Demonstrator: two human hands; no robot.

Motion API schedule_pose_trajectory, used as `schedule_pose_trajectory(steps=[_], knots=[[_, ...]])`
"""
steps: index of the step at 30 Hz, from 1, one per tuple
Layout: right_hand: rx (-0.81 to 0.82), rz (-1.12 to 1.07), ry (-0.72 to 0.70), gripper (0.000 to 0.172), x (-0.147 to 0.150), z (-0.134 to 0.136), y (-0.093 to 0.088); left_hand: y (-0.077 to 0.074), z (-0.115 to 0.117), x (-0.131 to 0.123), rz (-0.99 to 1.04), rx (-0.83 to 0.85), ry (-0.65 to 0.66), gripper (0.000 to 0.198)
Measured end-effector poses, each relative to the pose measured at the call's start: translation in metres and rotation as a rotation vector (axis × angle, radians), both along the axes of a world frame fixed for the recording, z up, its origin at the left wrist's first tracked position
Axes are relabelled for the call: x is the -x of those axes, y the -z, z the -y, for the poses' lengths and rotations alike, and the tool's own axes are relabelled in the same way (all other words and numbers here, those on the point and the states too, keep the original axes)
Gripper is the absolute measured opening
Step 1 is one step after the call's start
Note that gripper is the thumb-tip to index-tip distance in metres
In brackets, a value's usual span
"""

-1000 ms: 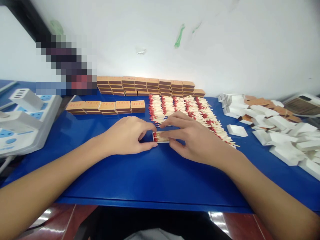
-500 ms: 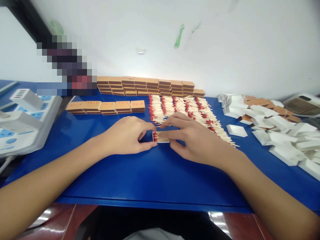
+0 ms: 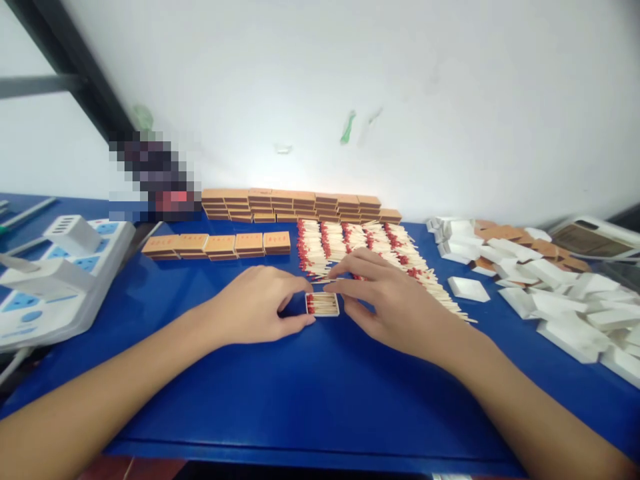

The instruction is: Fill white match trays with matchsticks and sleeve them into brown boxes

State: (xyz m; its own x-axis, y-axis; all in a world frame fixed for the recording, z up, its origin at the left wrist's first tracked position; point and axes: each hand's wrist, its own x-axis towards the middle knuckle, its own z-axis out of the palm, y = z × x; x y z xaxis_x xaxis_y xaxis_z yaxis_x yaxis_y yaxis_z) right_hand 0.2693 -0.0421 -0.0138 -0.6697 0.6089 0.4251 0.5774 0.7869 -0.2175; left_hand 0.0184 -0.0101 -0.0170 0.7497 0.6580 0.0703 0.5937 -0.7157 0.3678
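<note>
A small white matchbox tray (image 3: 323, 313) lies on the blue table, filled with red-headed matches (image 3: 324, 303) laid lengthwise. At its left end, my left hand (image 3: 265, 303) steadies it between thumb and index finger. Over the tray's right end hovers my right hand (image 3: 383, 293), fingers apart and curved, with the index fingertip near the tray's far edge and nothing in its grasp. Just behind, several rows of loose matches (image 3: 357, 241) are spread out, partly hidden by my right hand.
Closed matchboxes (image 3: 220, 245) stand in a row at left, with more stacked boxes (image 3: 290, 203) along the wall. White empty trays (image 3: 575, 307) and brown sleeves are heaped at right, near a phone (image 3: 595, 238). A power strip (image 3: 75, 287) sits at far left.
My right index finger has lifted off the matches toward the tray's far edge, leaving them more visible. The camera has tilted up, so everything sits lower in view.
</note>
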Motion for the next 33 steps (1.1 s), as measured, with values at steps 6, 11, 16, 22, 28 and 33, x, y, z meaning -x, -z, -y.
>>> schedule_pose_trajectory(steps=[6, 11, 16, 22, 28, 33], knots=[[-0.024, -0.062, 0.122, 0.03, -0.007, -0.014, 0.001, 0.005, 0.0, 0.004, 0.02, 0.002, -0.019, 0.032], [0.293, -0.198, 0.55, 0.016, -0.059, -0.044, -0.02, 0.004, -0.001, 0.004, 0.009, 0.03, -0.016, 0.034], [0.637, -0.564, 1.014, 0.014, -0.113, -0.094, -0.029, 0.004, -0.002, 0.003, 0.0, 0.069, -0.022, 0.035], [0.847, -0.588, 1.08, 0.021, -0.112, -0.143, -0.008, 0.011, -0.004, 0.001, 0.027, 0.046, -0.034, 0.041], [0.928, -0.613, 1.112, 0.037, -0.101, -0.15, -0.002, 0.016, -0.003, 0.001, 0.032, 0.01, -0.034, 0.042], [0.789, -0.707, 1.123, 0.027, -0.105, -0.137, -0.017, 0.014, -0.003, 0.002, 0.028, -0.016, -0.041, 0.057]])
